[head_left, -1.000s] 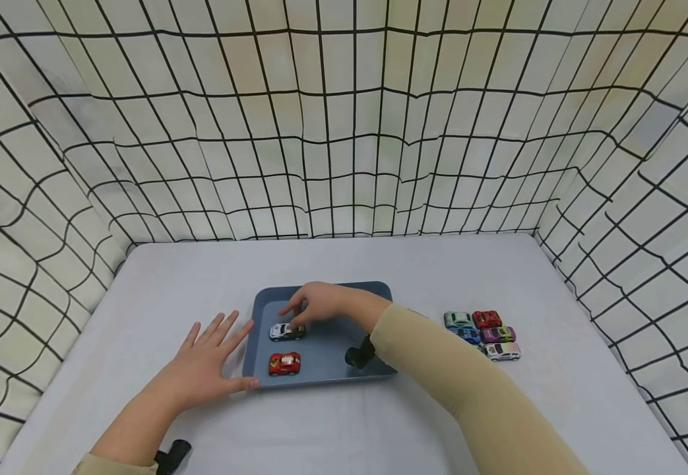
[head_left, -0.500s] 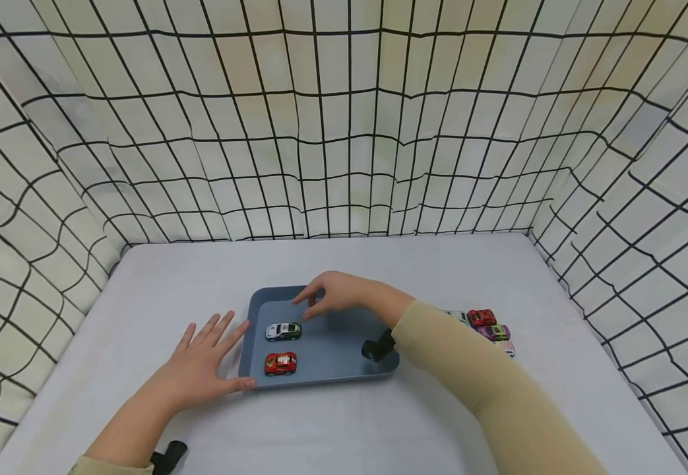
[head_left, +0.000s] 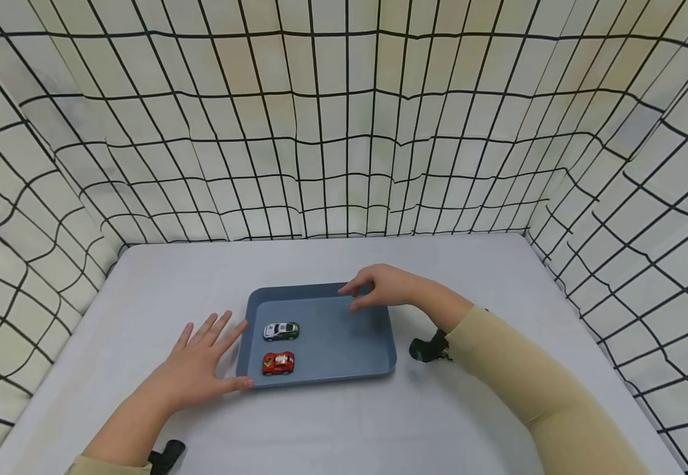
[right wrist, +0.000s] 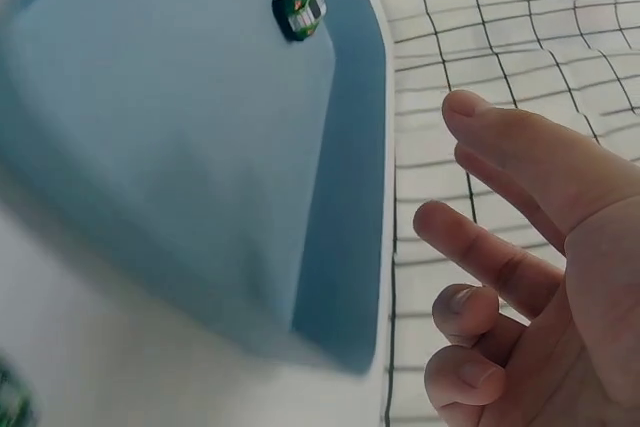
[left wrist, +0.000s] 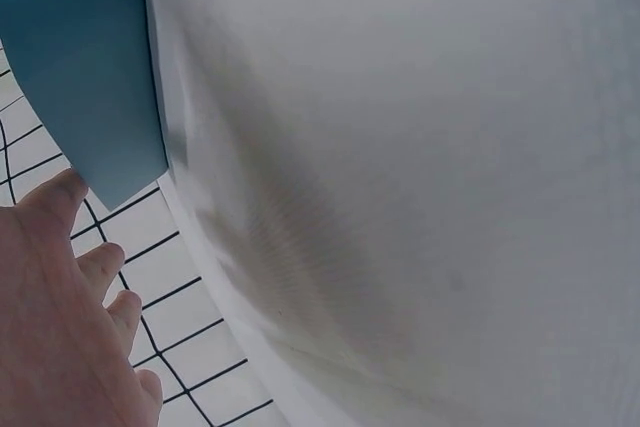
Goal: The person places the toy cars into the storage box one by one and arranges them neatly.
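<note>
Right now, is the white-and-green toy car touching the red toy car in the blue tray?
Apart. The head view shows bare tray between the white-and-green car and the red car.

No legible text, labels or numbers

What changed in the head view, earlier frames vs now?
The right hand left the white-and-dark toy car and moved right, now over the tray's far right corner, holding nothing. Its sleeve now hides the cars at right. Unchanged: left hand at the tray's left edge, red car.
</note>
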The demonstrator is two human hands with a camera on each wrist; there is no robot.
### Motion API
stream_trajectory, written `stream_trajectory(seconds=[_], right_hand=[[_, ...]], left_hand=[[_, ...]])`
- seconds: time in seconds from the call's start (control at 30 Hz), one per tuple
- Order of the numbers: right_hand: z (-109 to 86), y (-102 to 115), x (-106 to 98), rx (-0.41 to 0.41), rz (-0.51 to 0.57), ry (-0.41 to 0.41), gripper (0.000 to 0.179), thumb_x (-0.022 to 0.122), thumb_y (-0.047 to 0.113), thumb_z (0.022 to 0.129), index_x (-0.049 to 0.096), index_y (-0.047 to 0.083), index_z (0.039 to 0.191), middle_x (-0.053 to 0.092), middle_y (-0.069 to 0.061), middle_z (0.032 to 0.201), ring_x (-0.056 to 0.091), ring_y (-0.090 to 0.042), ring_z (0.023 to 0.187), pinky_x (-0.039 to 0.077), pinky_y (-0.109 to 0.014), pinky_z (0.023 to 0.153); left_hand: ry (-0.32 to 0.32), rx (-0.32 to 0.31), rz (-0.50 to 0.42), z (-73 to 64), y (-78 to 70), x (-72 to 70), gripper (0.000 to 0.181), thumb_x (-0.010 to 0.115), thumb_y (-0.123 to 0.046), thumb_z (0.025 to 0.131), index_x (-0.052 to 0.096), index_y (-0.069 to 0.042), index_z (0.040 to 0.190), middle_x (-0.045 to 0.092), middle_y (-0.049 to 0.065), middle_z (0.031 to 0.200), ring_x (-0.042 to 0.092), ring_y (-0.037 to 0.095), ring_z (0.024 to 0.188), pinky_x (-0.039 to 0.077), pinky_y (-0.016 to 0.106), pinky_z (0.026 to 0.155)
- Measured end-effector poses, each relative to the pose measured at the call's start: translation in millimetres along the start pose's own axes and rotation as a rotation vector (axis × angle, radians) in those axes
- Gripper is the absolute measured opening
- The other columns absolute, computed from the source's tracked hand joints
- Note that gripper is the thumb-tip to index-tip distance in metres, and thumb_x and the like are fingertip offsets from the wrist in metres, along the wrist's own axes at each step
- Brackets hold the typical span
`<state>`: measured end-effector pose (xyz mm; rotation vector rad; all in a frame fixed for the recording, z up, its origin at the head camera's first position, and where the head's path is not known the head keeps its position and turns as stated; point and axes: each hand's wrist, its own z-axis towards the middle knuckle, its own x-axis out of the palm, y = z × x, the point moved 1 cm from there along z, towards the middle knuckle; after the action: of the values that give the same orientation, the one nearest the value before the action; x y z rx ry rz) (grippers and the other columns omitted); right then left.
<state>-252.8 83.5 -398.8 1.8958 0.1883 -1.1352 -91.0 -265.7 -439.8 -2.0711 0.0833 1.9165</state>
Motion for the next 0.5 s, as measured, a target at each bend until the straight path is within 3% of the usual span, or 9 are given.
stream_trajectory(seconds=[0.3,0.5], right_hand=[[-52.0,-26,-10,0.025,0.02,-0.019,0.039,0.076,0.027,0.089,0.07,0.018,0.127,0.066,0.002,0.104,0.05,-0.015,0.07,0.045,-0.029,0.059],[-81.0,-39,-12,0.09,0.026,-0.028,0.04,0.077,0.03,0.088,0.07,0.019,0.127,0.067,0.0,0.107,0.052,-0.017,0.074,0.047,-0.031,0.063]], left_hand=[[-0.006,0.002,-0.013,-0.7,-1.0,-2.6,0.109,0.063,-0.081,0.072,0.037,-0.015,0.154,0.026,0.021,0.16,0.019,0.046,0.146,0.008,0.07,0.114],[0.002,-0.001,-0.015,-0.6,-0.7,-2.6,0.108,0.065,-0.079,0.072,0.035,-0.016,0.155,0.024,0.021,0.16,0.018,0.046,0.146,0.008,0.069,0.114]])
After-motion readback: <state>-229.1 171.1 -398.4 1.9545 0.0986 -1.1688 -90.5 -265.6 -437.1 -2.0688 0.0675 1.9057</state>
